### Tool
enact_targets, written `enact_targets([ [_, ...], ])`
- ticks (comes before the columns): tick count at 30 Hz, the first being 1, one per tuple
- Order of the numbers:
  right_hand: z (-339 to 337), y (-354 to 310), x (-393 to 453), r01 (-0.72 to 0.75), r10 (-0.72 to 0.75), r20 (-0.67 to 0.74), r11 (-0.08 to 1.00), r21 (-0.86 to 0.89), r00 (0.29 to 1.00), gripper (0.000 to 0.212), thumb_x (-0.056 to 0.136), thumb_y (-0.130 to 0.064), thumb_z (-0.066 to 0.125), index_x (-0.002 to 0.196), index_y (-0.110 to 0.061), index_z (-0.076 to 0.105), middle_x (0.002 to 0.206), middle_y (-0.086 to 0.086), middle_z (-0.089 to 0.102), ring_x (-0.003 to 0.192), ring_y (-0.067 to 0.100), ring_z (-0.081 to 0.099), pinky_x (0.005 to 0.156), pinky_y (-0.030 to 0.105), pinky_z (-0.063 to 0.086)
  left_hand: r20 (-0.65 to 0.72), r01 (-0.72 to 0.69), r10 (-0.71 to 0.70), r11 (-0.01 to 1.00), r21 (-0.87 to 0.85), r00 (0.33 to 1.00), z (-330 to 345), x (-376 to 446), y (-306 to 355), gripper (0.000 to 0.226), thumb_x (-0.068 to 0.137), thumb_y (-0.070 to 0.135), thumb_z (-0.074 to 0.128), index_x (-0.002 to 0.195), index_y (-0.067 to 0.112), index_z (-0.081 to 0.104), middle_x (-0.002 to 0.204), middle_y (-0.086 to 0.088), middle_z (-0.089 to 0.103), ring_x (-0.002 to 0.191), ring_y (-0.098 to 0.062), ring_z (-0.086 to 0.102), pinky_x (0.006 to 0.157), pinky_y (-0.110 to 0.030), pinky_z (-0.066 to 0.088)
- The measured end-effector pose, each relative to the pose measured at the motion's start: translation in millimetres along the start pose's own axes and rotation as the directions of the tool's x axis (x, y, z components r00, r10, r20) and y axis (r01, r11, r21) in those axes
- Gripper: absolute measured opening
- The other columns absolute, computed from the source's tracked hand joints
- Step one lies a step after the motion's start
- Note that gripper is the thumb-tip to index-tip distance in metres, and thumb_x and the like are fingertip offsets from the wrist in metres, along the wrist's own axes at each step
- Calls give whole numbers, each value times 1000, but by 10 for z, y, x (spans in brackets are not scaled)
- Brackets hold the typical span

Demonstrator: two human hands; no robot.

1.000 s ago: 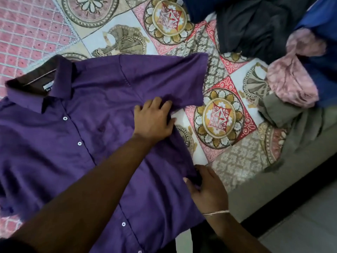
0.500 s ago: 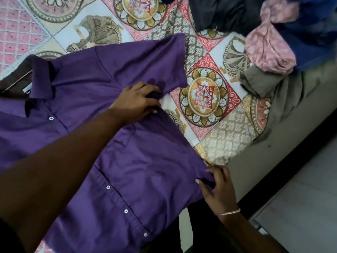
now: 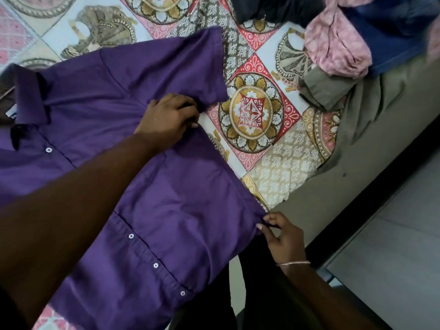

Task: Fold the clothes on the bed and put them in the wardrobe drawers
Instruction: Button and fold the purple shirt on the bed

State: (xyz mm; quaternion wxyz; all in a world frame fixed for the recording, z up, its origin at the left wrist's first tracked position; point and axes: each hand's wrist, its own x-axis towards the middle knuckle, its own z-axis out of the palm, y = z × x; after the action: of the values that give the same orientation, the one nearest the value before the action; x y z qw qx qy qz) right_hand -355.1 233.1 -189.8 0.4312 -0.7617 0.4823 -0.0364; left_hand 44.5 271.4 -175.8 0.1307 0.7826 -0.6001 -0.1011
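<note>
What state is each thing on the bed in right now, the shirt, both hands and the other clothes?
Shirt: spread flat, buttoned, unfolded.
Left hand: grips the shirt's side by the sleeve.
Right hand: pinches the shirt's hem corner.
Pink cloth: crumpled, unfolded.
Blue cloth: heaped, unfolded.
Olive cloth: loosely bunched, hanging over the bed edge.
Dark cloth: heaped, unfolded.
Bedsheet: spread under everything.
</note>
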Motion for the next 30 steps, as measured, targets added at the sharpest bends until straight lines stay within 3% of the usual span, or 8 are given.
enact_targets([
  [6,-147,69,-60,101,-102,8,995,14,995,20,95,-28,48,101,-22,66,81,-26,61,70,-5,61,69,13,47,11,104,-104,995,-4,995,19,-27,82,41,90,49,42,107,23,68,128,-1,60,116,-32,51,80,-48,44],
  [10,-92,4,57,79,-78,81,997,-5,994,27,82,-41,74,94,-17,69,86,-11,65,77,-4,60,74,5,44,17,126,-125,991,-34,992,38,-24,101,39,90,48,43,106,22,68,128,-3,60,116,-34,50,83,-51,45],
  [12,-82,-9,97,147,-144,74,989,-34,987,30,85,-49,68,88,-19,68,85,-7,63,75,0,58,75,5,42,18,122,-121,992,-42,992,40,-25,82,38,89,48,45,105,22,69,127,-4,60,115,-34,51,83,-52,46],
  [16,-184,-61,-8,285,-282,-106,958,15,954,18,82,-20,73,77,-3,70,97,9,62,89,10,64,85,18,47,-5,99,-100,991,-86,995,33,-32,37,29,90,45,50,102,24,68,125,-5,61,113,-36,53,83,-54,49],
  [18,-241,-103,-131,250,-238,-138,966,73,961,22,82,-23,73,72,-5,68,86,3,64,80,8,63,74,19,49,-5,70,-71,993,-97,997,36,-47,22,23,91,43,53,101,27,66,124,-4,62,112,-35,54,82,-54,49],
  [23,-255,-85,-154,51,-52,14,998,48,999,9,86,-32,64,93,-29,59,81,-29,64,67,-10,60,62,5,42,-6,18,-19,1000,-21,1000,57,-77,51,23,92,43,56,102,26,66,123,-2,63,112,-32,54,80,-50,48],
  [26,-238,11,14,61,-59,72,998,-27,996,31,90,-39,52,107,-17,66,84,-18,67,76,0,64,70,17,48,8,67,-67,997,38,998,89,-71,113,31,91,44,54,108,23,67,126,-3,61,117,-31,52,81,-49,42],
  [30,-280,78,142,198,-172,171,969,-148,970,38,97,-37,36,92,-9,61,81,3,64,72,20,59,64,20,35,-53,166,-162,982,87,985,146,-136,239,37,93,44,53,123,24,61,136,-1,56,130,-26,46,91,-51,38],
])
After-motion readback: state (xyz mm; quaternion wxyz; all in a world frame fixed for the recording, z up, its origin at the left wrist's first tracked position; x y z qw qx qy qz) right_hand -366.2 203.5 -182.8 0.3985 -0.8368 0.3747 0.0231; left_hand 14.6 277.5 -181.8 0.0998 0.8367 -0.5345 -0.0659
